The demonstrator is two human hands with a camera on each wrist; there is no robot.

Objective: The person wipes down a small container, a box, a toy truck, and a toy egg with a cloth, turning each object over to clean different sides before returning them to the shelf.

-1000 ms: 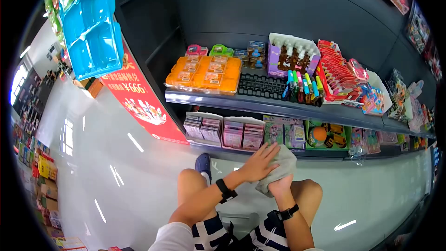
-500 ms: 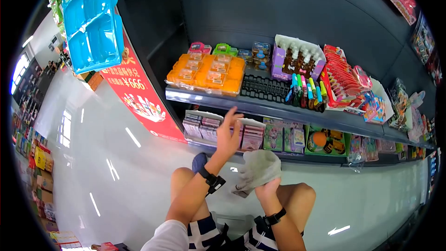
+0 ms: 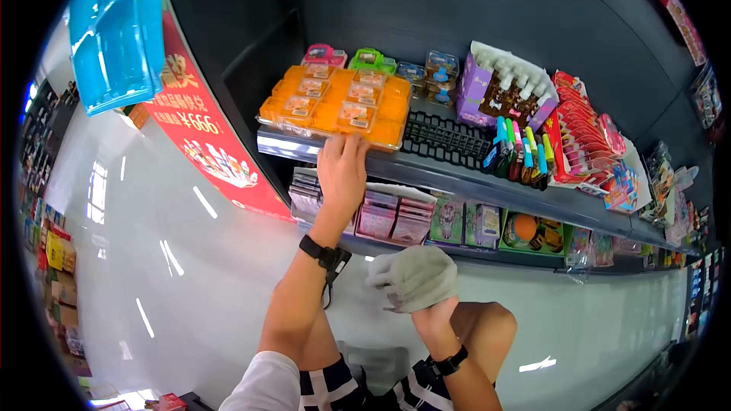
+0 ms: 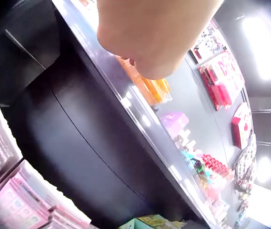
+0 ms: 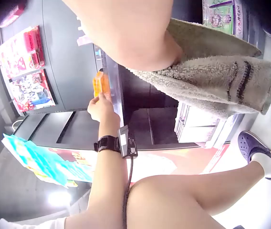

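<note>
My left hand [image 3: 343, 175] reaches up to the front edge of the orange plastic boxes [image 3: 327, 118] on the upper shelf. Its fingers are bent over the front of the clear-lidded stack; in the right wrist view, thumb and fingertips pinch the edge of an orange box [image 5: 100, 85]. Lower down, above my knees, my right hand [image 3: 436, 318] grips a bunched grey towel [image 3: 419, 278]. The towel covers most of the right fingers, and a striped end [image 5: 250, 83] hangs loose in the right wrist view.
Beside the boxes stand a black plastic rack [image 3: 445, 137], coloured pens [image 3: 525, 152] and a purple carton of bottles [image 3: 506, 95]. Boxed card packs [image 3: 396, 213] fill the lower shelf. The upper shelf's front lip [image 3: 472, 175] juts out above them. A red sign panel [image 3: 205, 129] borders the left side.
My left hand has left the towel and moved up and left to the orange boxes. My right hand has shifted slightly left, still gripping the towel.
</note>
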